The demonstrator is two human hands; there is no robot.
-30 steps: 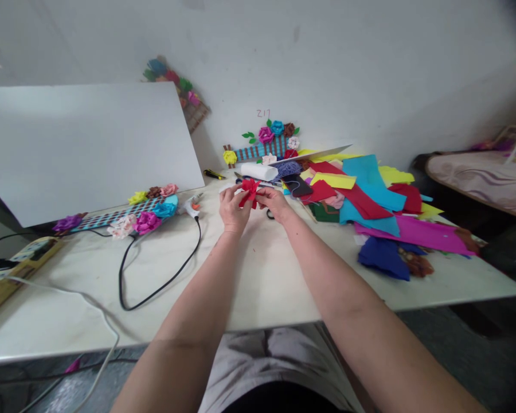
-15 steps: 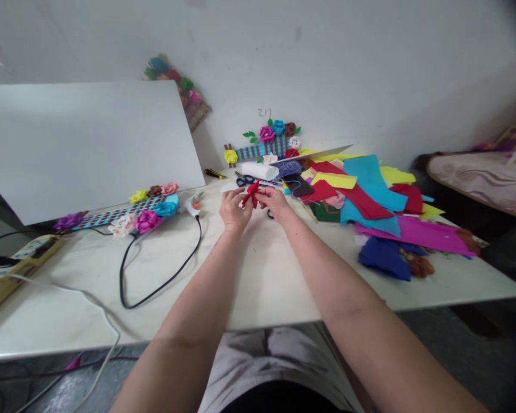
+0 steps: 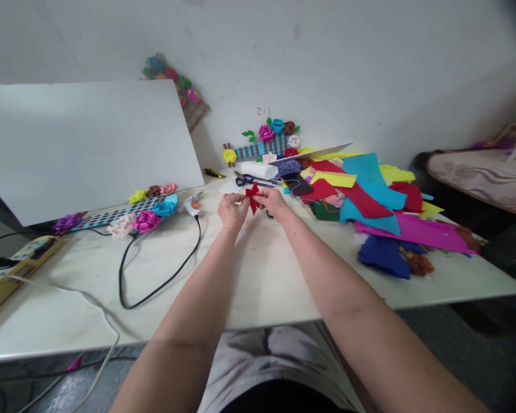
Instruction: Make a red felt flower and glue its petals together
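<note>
A small red paper flower (image 3: 253,198) with pointed petals is held up above the white table (image 3: 266,275). My left hand (image 3: 233,210) pinches its left side between thumb and fingers. From the right, my right hand (image 3: 274,203) grips the flower's other side with closed fingertips. Just beyond the hands lie dark-handled scissors (image 3: 244,180) and a white roll (image 3: 259,170). A dark ring-shaped thing, partly hidden, shows under my right hand.
Coloured crepe paper (image 3: 365,195) is heaped at the right. A glue gun (image 3: 192,203) with a looping black cord, a flower-trimmed guitar shape (image 3: 116,214) and a power strip (image 3: 26,267) are left. Behind stand a white board (image 3: 90,149) and another decorated guitar shape (image 3: 262,148).
The red flower has turned so that its petals spread more openly toward me. My left fingers have shifted slightly left on it; my right hand stays nearly in place.
</note>
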